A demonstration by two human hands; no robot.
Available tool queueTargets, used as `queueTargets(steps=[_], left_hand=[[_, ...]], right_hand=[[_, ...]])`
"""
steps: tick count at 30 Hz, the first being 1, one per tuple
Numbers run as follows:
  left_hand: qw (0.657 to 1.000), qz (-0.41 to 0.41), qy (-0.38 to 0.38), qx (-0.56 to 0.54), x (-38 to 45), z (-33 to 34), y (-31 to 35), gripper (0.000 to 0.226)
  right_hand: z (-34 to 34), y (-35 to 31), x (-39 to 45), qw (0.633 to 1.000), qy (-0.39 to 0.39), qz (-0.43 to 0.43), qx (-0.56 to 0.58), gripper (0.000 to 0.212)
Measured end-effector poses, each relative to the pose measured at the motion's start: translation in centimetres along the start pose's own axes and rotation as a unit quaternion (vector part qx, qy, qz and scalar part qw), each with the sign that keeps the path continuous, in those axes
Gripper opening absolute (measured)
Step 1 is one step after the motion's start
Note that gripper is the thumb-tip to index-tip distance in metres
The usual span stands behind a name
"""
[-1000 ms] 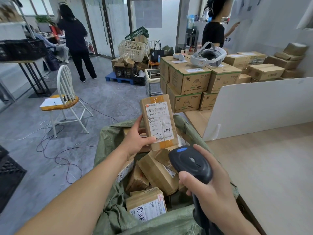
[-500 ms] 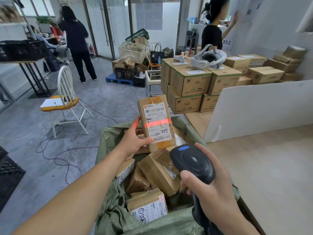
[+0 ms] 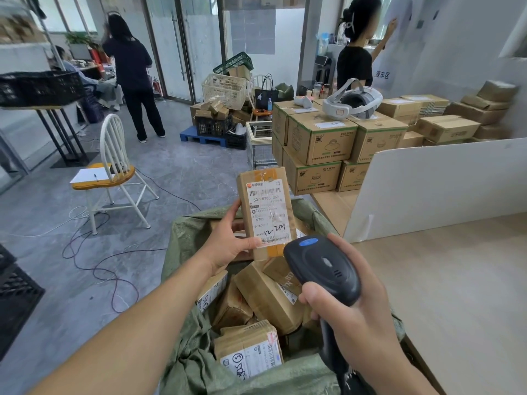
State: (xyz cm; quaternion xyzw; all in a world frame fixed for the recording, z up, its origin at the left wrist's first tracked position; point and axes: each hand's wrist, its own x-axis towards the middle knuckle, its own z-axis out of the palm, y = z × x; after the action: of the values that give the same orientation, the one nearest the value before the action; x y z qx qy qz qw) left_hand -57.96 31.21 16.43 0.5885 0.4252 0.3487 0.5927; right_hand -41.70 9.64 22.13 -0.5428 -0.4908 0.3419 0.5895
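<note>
Holding parcel (image 3: 266,206) upright above green sack (image 3: 188,238) with left hand (image 3: 228,246), gripping scanner (image 3: 322,269) over same sack with right hand (image 3: 359,317). Scanning step, seemingly; next calls for levelling beam onto barcode (image 3: 265,191).

You have two hands in view: one left hand (image 3: 228,246) and one right hand (image 3: 350,317). Count one raised parcel (image 3: 265,212) and one scanner (image 3: 322,269). There is one green sack (image 3: 185,243), and at least five more packets (image 3: 268,297) show inside it (any buried deeper cannot be counted). Further off you can tally one white chair (image 3: 122,174), one blue pallet (image 3: 199,136), one cream basket (image 3: 225,89), one headset (image 3: 353,102) and one white board (image 3: 433,189). Four cartons (image 3: 322,143) show printed fronts. Two people (image 3: 131,75) are standing.
</note>
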Motion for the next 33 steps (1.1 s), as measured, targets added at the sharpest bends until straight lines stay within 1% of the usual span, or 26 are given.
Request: queueTargets(steps=[10, 14, 17, 21, 24, 26, 28, 31, 33], left_hand=[[1.000, -0.003, 0.006, 0.016, 0.4, 0.2, -0.2, 0.104], [0.999, -0.006, 0.002, 0.039, 0.9, -0.4, -0.8, 0.107], [0.995, -0.014, 0.006, 0.103, 1.3, -1.6, -1.5, 0.111], [0.978, -0.056, -0.026, 0.199, 1.0, -3.6, -2.8, 0.115], [0.952, -0.107, -0.049, 0.282, 0.4, -5.1, -5.1, 0.120], [0.935, -0.142, -0.059, 0.318, -0.2, -5.9, -7.0, 0.126], [0.912, -0.167, -0.077, 0.365, -0.9, -6.3, -8.7, 0.127], [0.851, -0.156, -0.077, 0.495, -1.9, -6.2, -10.3, 0.121], [0.801, -0.161, -0.084, 0.571, -2.1, -6.6, -10.7, 0.117]], right_hand=[[-0.4, 0.4, 0.4, 1.000, 0.016, 0.000, 0.005, 0.071], [-0.5, 0.7, 0.7, 1.000, 0.005, -0.001, -0.002, 0.075], [-0.6, 1.0, 0.9, 1.000, 0.009, 0.002, 0.000, 0.076], [-0.5, 2.0, 1.1, 1.000, 0.018, 0.015, 0.007, 0.075], [-0.3, 2.6, 1.2, 0.999, 0.021, 0.035, 0.023, 0.076], [-0.1, 3.1, 1.3, 0.998, 0.017, 0.048, 0.028, 0.076], [0.0, 3.7, 1.5, 0.998, 0.014, 0.055, 0.021, 0.078], [0.0, 4.3, 1.7, 0.998, 0.013, 0.065, 0.014, 0.080], [0.0, 4.6, 1.7, 0.998, 0.008, 0.068, 0.011, 0.074]])
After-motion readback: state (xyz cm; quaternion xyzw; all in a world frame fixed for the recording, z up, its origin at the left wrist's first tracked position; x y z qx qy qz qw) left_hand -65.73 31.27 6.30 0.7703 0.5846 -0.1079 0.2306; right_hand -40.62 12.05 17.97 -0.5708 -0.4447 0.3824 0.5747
